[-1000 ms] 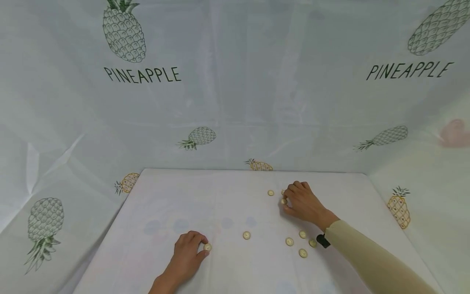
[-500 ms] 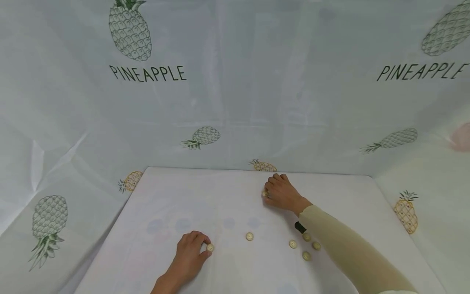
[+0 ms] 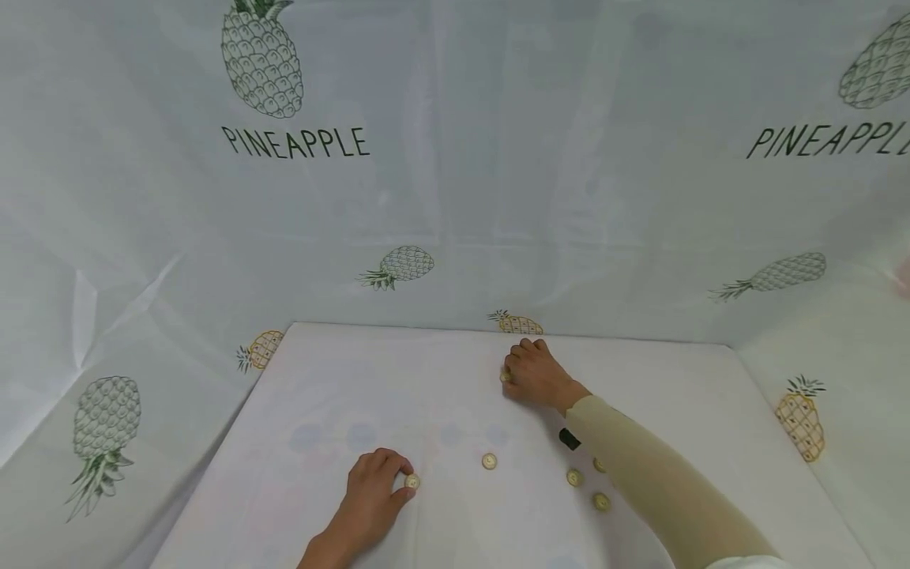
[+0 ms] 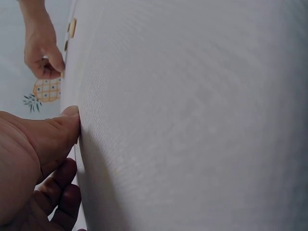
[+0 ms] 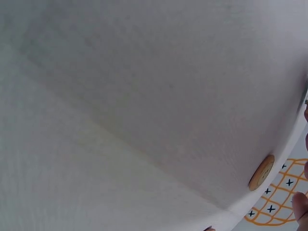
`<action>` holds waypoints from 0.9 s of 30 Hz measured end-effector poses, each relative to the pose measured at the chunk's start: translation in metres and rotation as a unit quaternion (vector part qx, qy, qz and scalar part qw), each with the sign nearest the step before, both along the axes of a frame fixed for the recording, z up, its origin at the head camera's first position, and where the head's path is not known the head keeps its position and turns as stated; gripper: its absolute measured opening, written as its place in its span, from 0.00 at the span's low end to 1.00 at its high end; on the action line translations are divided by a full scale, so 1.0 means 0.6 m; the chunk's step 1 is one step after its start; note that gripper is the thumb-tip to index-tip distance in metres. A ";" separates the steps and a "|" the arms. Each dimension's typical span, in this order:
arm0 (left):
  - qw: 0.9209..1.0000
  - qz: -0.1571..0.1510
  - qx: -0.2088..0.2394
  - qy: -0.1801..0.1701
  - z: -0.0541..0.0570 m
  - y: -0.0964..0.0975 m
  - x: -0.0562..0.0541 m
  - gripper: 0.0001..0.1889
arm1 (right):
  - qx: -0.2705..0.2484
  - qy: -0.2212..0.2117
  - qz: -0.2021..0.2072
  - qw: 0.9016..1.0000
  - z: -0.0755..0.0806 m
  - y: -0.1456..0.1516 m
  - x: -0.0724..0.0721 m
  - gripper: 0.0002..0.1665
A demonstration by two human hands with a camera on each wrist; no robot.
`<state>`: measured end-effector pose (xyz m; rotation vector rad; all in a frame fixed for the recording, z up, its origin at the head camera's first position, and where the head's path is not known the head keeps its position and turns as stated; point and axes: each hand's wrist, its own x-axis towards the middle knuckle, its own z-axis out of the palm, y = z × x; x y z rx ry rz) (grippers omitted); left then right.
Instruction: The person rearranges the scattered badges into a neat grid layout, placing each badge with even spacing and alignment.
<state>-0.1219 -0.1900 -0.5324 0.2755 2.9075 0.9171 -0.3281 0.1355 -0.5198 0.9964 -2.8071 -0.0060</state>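
My left hand (image 3: pixel 371 488) rests on the white tabletop with thumb and fingers pinched round a pale wooden button (image 3: pixel 412 481). Its thumb (image 4: pixel 67 122) shows in the left wrist view. Farther back, my right hand (image 3: pixel 535 374) is low over the table, curled round another button (image 3: pixel 505 376) at its fingertips. In the right wrist view, a two-tone round button (image 5: pixel 262 173) lies near the fingertips (image 5: pixel 301 206) at the right edge, most of that hand being out of frame.
A loose button (image 3: pixel 489 461) lies between the hands, with several more (image 3: pixel 573 477) beside the right sleeve (image 3: pixel 654 482), which partly covers one. A black device (image 3: pixel 569 438) sits under the right wrist. Pineapple-print sheeting (image 3: pixel 455 197) surrounds the white tabletop (image 3: pixel 355 371).
My right hand has moved left along the back of the table with a button at its fingertips. The left hand keeps its pinch in place. The head view has turned slightly left.
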 end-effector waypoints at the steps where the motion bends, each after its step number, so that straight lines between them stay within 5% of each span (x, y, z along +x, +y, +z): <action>1: 1.000 -0.001 -0.001 0.002 0.000 0.000 0.000 0.10 | 0.001 -0.004 -0.002 1.000 0.000 0.000 0.000 0.13; 27: 1.000 0.003 -0.008 0.003 -0.001 0.002 0.001 0.10 | -0.021 -0.012 -0.001 1.000 -0.005 -0.001 0.002 0.10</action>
